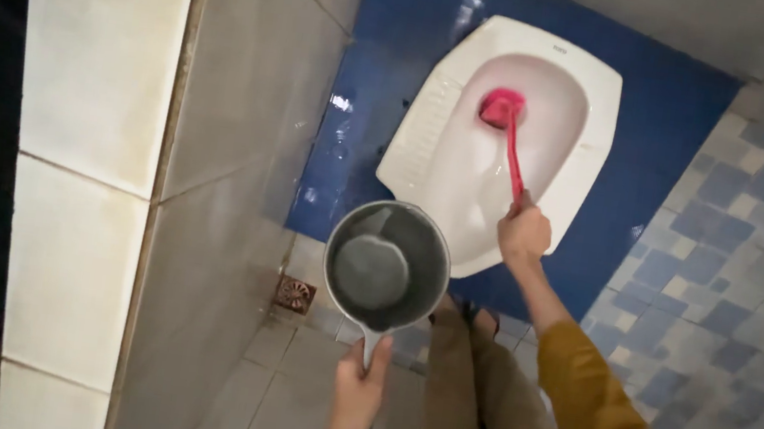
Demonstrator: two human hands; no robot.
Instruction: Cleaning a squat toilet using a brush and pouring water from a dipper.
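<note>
Head view: grey dipper (387, 266) (water inside), left hand (359, 390).

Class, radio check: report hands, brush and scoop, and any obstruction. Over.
Right hand shut on pink toilet brush, head in white squat toilet. Left hand shut on grey water scoop, held level. Nothing obstructing.

Toilet brush (511, 133): pink-red, with a thin straight handle and a bristled head. The head rests inside the pale bowl of the squat toilet, near its upper left side; the handle slopes down and to the right, its upper end enclosed by the right hand (524, 235).

Dipper (387, 266): a round grey scoop with a short flat handle. It is held level above the tiled floor, mouth upward, just beside the bowl's near edge. The left hand (359, 389) grips the handle from below.
</note>
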